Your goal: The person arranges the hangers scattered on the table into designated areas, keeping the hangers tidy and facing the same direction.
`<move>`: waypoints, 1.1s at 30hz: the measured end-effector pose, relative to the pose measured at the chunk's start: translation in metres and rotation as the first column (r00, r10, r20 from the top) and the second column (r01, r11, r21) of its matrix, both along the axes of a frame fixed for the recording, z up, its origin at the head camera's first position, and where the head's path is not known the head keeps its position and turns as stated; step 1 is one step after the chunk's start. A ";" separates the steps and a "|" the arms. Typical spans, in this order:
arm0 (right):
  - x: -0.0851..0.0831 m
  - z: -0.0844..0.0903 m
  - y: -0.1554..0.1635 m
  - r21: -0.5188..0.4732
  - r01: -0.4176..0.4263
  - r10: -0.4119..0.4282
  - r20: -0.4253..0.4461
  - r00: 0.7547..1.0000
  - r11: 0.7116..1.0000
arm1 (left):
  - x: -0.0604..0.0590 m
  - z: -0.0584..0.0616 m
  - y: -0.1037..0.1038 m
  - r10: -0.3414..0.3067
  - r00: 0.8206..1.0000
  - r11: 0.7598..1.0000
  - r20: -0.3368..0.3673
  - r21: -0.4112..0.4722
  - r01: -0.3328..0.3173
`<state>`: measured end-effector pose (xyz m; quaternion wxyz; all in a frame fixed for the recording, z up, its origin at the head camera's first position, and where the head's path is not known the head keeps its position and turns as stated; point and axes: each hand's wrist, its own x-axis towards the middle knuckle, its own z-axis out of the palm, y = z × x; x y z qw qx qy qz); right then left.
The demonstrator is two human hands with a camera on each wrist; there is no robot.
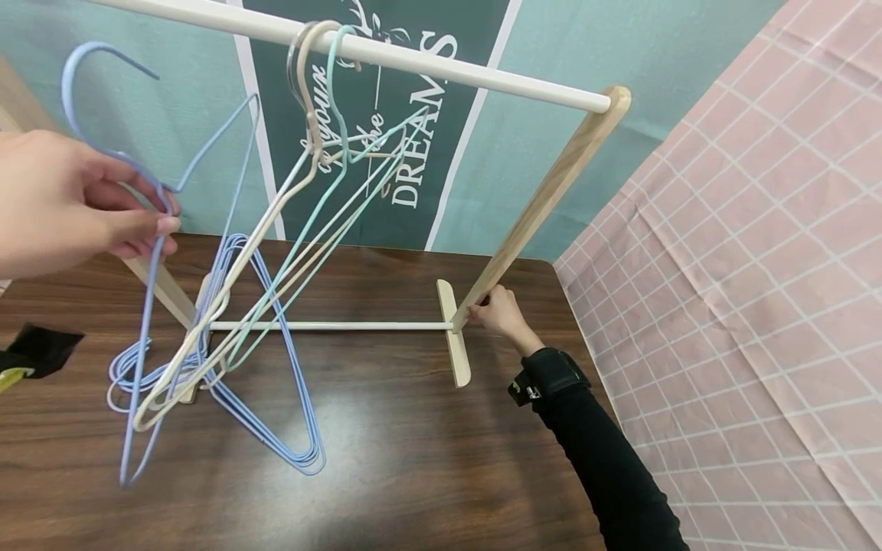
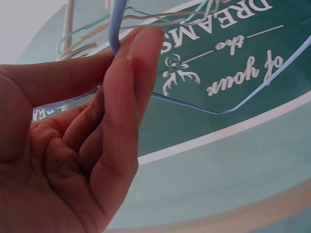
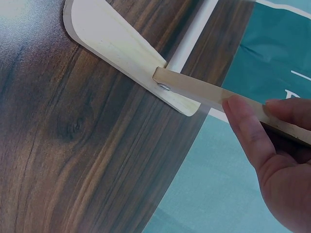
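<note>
My left hand [image 1: 89, 203] pinches a blue clothes hanger [image 1: 150, 287] just below its hook, holding it up in front of the rack's left end. In the left wrist view, thumb and fingertips meet on the blue hanger's [image 2: 116, 24] wire. Low on the right wooden post [image 1: 544, 195] of the clothes rack, my right hand [image 1: 503, 312] grips the wood just above the foot [image 1: 460, 363]. Fingers and thumb lie on either side of that post [image 3: 194, 90] in the right wrist view. Several hangers, white, beige and mint green [image 1: 331, 207], hang from the white top rail [image 1: 441, 65].
A pile of blue hangers [image 1: 296, 451] lies on the dark wooden table [image 1: 386, 459] at the rack's left foot. A white lower bar [image 1: 365, 326] joins the feet. Behind stands a green cloth with lettering [image 1: 386, 207]; a pink checked cloth [image 1: 758, 268] rises at right.
</note>
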<state>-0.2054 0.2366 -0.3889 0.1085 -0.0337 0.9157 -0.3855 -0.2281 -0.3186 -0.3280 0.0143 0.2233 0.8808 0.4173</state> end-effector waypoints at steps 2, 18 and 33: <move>0.000 0.000 0.000 0.003 -0.002 0.002 -0.004 1.000 1.000 | 0.005 0.013 0.009 0.043 0.999 0.999 0.018 -0.010 -0.043; 0.001 -0.001 0.001 -0.016 -0.012 0.012 -0.008 1.000 1.000 | 0.058 0.123 0.100 0.142 0.917 0.854 -0.373 -0.422 -0.304; 0.000 -0.002 0.001 -0.007 -0.010 0.010 -0.018 1.000 1.000 | -0.005 0.096 0.084 0.157 0.913 0.819 -0.377 -0.467 -0.333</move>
